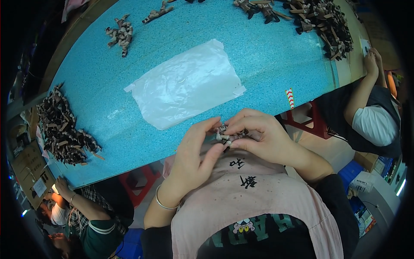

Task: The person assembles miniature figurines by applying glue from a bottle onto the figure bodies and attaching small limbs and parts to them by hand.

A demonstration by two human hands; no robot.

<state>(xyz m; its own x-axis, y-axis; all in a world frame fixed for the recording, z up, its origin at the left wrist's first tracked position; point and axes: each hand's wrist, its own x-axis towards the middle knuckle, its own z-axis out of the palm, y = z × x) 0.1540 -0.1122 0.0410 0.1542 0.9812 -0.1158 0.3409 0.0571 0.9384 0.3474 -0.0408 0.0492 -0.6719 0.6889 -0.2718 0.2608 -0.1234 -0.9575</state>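
1. Right hand point(261, 134) is pinching a small figure point(233, 137) by the table's point(267, 56) near edge.
2. Left hand point(189, 157) is half-curled at its other side, can't tell if it's gripping.
3. Figure pile point(60, 127) sits along the left edge.

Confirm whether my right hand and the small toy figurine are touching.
Touching. The head view shows the right hand pinching the small toy figurine between thumb and fingers, with no gap where they press its body.
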